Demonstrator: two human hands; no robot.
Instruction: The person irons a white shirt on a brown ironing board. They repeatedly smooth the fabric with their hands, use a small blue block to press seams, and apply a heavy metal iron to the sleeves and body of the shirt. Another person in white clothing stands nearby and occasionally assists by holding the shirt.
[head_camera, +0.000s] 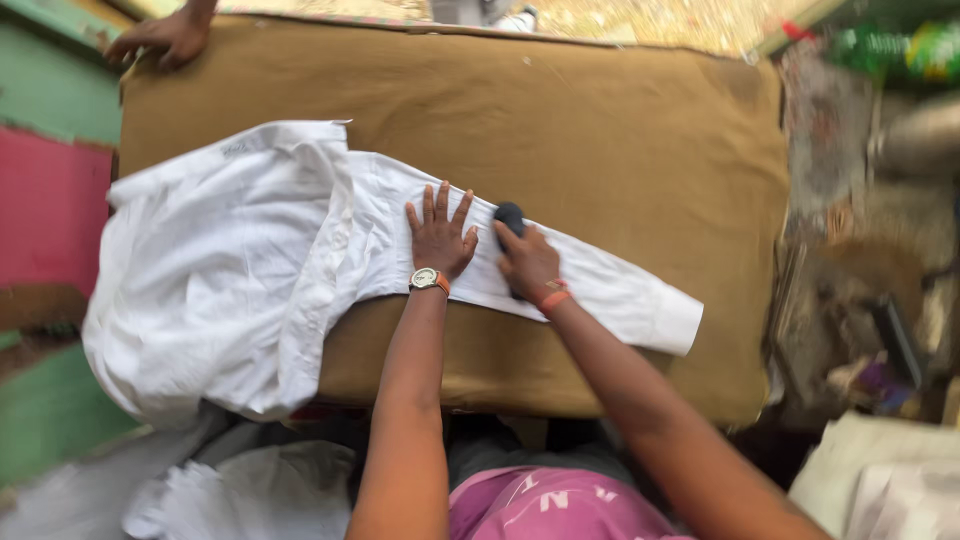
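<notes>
Step in hand, as it looks: pressing the sleeve of a white shirt (250, 260) on the brown padded worktop (600, 130).

Your left hand (440, 238): spread wide and flat, palm down on the sleeve, holding nothing.

Your right hand (528, 262): just beside the left, curled around a dark handle (509, 217), most likely an iron's; its body is hidden.

Shirt: sleeve under both hands, body bunched beyond your left hand, cuff past your right.

Another person's hand (160, 40): well apart, at the far corner.

Next move calls for keeping the cloth taut and your left fingers away from the iron.

left hand (440, 238): flat, fingers spread | right hand (528, 262): grip closed, apparently | both arms extended
</notes>
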